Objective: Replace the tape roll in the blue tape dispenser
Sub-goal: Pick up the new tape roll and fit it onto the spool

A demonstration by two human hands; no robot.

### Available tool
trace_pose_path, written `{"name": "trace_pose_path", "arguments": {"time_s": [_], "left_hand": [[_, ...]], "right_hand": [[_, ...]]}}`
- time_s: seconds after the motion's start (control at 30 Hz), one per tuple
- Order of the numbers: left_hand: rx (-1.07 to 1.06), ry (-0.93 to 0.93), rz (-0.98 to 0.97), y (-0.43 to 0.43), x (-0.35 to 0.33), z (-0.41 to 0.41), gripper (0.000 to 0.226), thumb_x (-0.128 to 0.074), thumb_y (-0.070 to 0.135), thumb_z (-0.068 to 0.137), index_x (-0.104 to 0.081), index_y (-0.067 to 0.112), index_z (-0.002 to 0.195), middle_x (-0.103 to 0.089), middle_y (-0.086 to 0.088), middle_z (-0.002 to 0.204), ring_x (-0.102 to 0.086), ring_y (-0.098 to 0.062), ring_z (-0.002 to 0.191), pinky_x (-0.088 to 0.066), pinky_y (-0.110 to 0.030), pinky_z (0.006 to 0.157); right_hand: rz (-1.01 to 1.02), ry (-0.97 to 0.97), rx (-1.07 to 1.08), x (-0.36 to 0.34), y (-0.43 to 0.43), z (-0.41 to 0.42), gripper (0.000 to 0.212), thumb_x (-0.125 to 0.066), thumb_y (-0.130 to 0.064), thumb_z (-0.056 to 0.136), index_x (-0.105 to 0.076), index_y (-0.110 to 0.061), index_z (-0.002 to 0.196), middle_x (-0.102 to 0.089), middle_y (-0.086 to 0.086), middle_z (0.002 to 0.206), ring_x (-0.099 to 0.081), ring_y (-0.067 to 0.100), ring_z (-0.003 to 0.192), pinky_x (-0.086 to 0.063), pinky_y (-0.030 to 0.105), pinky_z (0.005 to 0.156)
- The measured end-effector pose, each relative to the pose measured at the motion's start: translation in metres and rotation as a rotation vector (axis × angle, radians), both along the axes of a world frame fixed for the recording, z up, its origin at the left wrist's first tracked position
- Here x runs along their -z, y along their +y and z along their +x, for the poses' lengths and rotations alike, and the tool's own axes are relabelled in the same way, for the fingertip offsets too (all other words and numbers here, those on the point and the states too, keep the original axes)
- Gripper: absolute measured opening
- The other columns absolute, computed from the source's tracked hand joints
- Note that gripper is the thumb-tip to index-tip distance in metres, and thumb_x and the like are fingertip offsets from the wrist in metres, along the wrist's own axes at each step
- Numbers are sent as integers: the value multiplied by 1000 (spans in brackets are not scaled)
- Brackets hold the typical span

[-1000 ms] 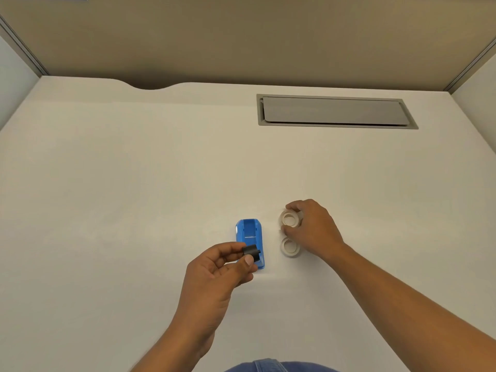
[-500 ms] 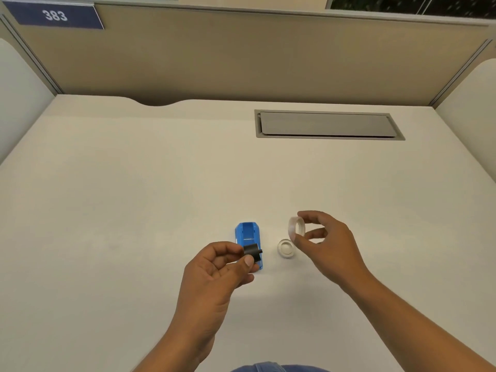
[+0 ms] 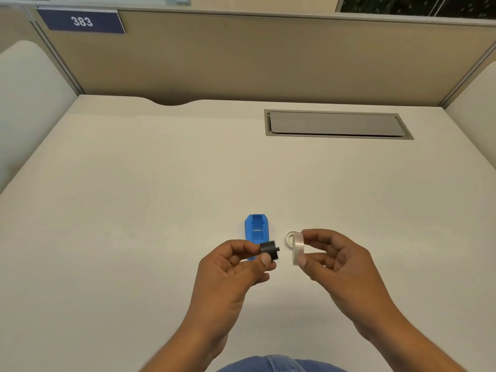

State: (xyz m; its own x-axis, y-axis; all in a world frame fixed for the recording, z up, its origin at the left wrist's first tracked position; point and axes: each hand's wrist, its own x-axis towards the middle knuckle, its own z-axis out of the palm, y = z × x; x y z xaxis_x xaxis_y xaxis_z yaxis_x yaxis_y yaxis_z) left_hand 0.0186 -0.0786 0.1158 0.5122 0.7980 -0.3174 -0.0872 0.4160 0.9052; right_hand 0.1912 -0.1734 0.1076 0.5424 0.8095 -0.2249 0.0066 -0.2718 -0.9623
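Observation:
The blue tape dispenser (image 3: 256, 229) lies on the white desk, its cradle bare, its near end hidden behind my left fingers. My left hand (image 3: 234, 269) pinches a small black spool hub (image 3: 269, 249) between thumb and forefinger, just above the dispenser's near end. My right hand (image 3: 335, 267) holds a clear tape roll (image 3: 297, 248) upright on edge between thumb and fingers, a short gap to the right of the hub. A second, pale ring (image 3: 289, 238) lies flat on the desk behind the held roll, partly hidden by it.
A grey cable-hatch lid (image 3: 336, 124) is set into the white desk (image 3: 134, 210) at the back right. Beige partition walls close the desk on three sides, with a sign reading 383 at top left. Blue denim shows at the bottom edge.
My right hand picked one roll off the desk, turned it on edge and brought it left toward the hub. My left hand kept hold of the hub. The camera tilted upward.

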Motion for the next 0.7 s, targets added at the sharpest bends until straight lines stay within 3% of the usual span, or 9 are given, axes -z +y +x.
{"name": "trace_pose_path", "arguments": {"time_s": [0.2,0.3,0.47,0.6,0.7], "left_hand": [[13,44,14,-3,-3,-1,30,-84,34,58,-75,21,83,-79,-7,89,-76,-27,83,-59,-26,68],[13,73,33,-3,-3,-1,33,-84,36,57,-76,21,85,-79,-6,88,-75,-26,82,-60,-29,70],[20,83,73,-2,-6,-2,29,-83,30,58,-77,22,85,-79,-5,83,-75,-21,71,-56,-22,59],[51,73,88,-2,-6,-3,27,-83,28,60,-78,22,86,-80,-4,86,-75,-21,73,-56,-22,62],[65,63,87,0,-6,-3,24,-81,28,65,-78,20,87,-80,-4,88,-75,-20,76,-57,-21,63]], "right_hand": [[88,63,-165,-12,-1,-6,35,-80,-9,78,-72,-30,105,-76,-4,107,-73,20,88,-55,21,67],[100,47,-200,-16,1,-10,35,-77,-16,74,-72,-33,104,-76,-4,106,-73,19,88,-57,24,69],[92,19,-195,-19,5,-13,37,-78,-24,71,-71,-37,105,-76,-6,102,-72,20,84,-58,28,65],[85,13,-185,-20,7,-16,36,-81,-30,68,-70,-39,102,-76,-8,99,-72,27,80,-60,40,68],[82,10,-163,-20,8,-16,38,-85,-36,63,-71,-37,98,-76,-9,98,-75,22,81,-61,37,70]]}}
